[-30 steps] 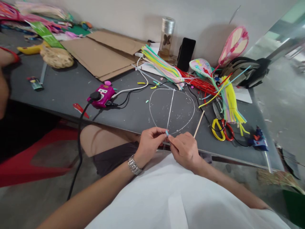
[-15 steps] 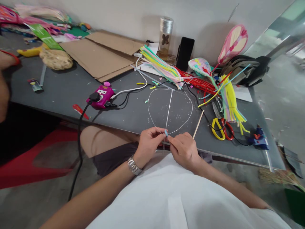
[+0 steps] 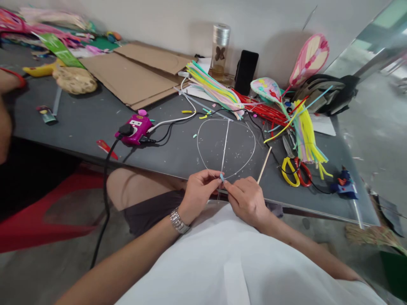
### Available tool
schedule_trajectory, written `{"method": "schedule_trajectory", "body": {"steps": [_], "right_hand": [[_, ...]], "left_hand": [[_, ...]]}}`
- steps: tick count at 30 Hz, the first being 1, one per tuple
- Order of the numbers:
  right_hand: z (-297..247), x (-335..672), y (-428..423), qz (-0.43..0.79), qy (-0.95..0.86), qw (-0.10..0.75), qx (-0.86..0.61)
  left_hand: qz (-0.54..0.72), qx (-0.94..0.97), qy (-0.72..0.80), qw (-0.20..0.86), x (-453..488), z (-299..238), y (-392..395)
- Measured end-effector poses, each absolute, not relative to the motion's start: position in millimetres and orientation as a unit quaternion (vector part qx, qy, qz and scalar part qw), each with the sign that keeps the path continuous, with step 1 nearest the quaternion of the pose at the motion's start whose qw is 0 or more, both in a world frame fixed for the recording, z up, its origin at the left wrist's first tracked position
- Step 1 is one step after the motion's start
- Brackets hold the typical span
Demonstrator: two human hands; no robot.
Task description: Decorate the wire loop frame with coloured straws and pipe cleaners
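Observation:
A thin wire frame, a rounded loop with a straight rod down its middle, reaches over the table's front edge. At its lower end, where loop and rod meet, sits a short light-blue fuzzy strip, seemingly pipe cleaner. My left hand pinches the frame's lower end at this strip between thumb and fingers. My right hand is closed, its thumb and index finger pressed together against the strip's right side. The fingertips partly hide the strip. Loose wire ends hang below the hands.
Right of the frame lie a wooden stick, scissors and a blue glue gun. Behind are pipe-cleaner bundles, a bottle and a phone. A magenta power socket and cardboard stand left. Another person's arm shows far left.
The loop's right side has shifted very slightly left. Both hands keep their grip at the blue strip almost unmoved.

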State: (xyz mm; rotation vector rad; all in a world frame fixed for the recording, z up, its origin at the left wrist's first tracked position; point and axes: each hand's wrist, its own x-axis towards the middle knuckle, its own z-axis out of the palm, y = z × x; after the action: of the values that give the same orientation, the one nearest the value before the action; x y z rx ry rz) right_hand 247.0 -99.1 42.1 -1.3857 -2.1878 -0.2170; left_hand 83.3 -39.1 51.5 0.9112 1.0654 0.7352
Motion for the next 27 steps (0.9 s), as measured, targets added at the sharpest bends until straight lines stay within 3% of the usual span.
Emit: {"method": "schedule_trajectory", "body": {"steps": [16,22,27], "right_hand": [[44,245,-100,-0.076,-0.810,0.265,-0.517],[35,247,-103,0.059,-0.753,0.357,-0.550],[32,249,-103,0.240,-0.639,0.382,-0.623]], "left_hand": [[0.350,0.399,0.472,0.704,83,49,-40],[0.354,0.398,0.467,0.706,83,48,-38],[0.350,0.407,0.466,0.704,83,48,-37]]}}
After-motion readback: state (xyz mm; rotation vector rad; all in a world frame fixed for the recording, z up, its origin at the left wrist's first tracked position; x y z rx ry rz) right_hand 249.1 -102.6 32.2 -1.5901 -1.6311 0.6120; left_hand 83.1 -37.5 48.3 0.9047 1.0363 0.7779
